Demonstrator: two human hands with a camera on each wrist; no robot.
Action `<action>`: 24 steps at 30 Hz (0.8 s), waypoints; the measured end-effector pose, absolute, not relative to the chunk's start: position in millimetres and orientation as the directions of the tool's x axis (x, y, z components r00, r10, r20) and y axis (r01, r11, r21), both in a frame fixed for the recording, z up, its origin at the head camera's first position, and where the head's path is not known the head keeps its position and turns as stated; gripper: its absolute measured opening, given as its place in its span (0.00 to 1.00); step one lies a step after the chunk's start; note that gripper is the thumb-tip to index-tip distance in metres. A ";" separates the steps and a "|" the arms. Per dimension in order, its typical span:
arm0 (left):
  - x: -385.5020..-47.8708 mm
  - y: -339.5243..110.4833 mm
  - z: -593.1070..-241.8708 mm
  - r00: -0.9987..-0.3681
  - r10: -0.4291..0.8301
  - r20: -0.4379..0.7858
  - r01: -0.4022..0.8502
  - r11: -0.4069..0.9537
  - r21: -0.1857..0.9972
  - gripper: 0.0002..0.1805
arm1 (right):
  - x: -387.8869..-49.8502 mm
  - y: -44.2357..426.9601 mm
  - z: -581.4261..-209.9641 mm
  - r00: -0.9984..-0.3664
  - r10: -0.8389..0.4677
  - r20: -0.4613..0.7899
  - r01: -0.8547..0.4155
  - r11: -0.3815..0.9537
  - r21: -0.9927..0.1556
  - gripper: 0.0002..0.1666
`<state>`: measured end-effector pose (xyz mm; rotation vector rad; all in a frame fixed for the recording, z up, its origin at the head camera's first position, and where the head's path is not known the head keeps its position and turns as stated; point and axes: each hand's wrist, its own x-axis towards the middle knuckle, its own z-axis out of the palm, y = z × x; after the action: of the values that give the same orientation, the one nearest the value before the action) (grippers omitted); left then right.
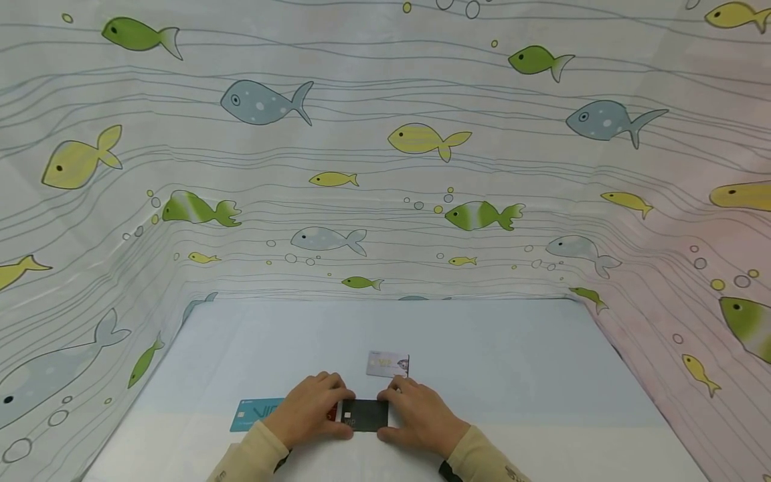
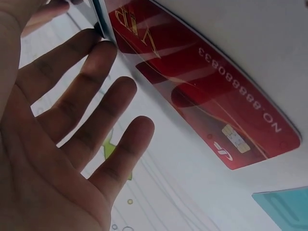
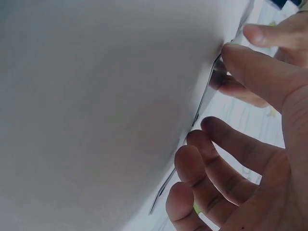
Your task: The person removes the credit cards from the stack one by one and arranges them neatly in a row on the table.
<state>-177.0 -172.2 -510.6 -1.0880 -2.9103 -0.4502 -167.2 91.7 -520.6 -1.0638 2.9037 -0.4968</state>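
Head view: the black card (image 1: 364, 416) is at the near middle of the tabletop (image 1: 512, 361), between the left hand (image 1: 310, 410) and the right hand (image 1: 424, 415). Each grip appears clamped lightly on one end of it, thumb at the near corner, forefinger at the far one. Good handling here probably means light, matched pressure from both ends, so the thin card neither bows nor twists. The forearms come in from the near side and angle toward each other, backs of the hands up. The blue card (image 1: 255, 415) lies partly behind the left hand; the white card (image 1: 387, 363) is just beyond the black one.

Left wrist view: the red card (image 2: 187, 96) lies beside the left fingers, which fan out loosely; only the foremost seem to reach the black card's edge. Whether the red and black cards touch, I cannot tell. Those spare fingers are best held off the red card, lest they nudge it.

Right wrist view: the right thumb and forefinger meet the card's edge well apart from each other, the remaining fingers bent beside them. Using fingertips alone should make small corrections easier.
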 end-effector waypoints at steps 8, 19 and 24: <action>-183.6 -175.4 -507.9 -0.763 0.635 0.121 0.642 0.724 0.251 0.28 | -170.2 97.3 -517.5 -0.819 -0.567 0.085 -0.566 0.777 -0.276 0.31; -197.6 -175.1 -507.2 -0.779 0.609 0.148 0.627 0.755 0.191 0.27 | -178.8 121.5 -521.1 -0.856 -0.487 0.171 -0.516 0.804 -0.294 0.34; -204.6 -172.5 -509.1 -0.790 0.598 0.134 0.613 0.769 0.182 0.27 | -182.9 129.4 -520.5 -0.859 -0.474 0.192 -0.511 0.805 -0.300 0.34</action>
<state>-204.6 -172.5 -509.1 -0.9908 -2.8901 -0.3339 -182.9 129.4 -520.5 -0.8452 3.0863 -0.5623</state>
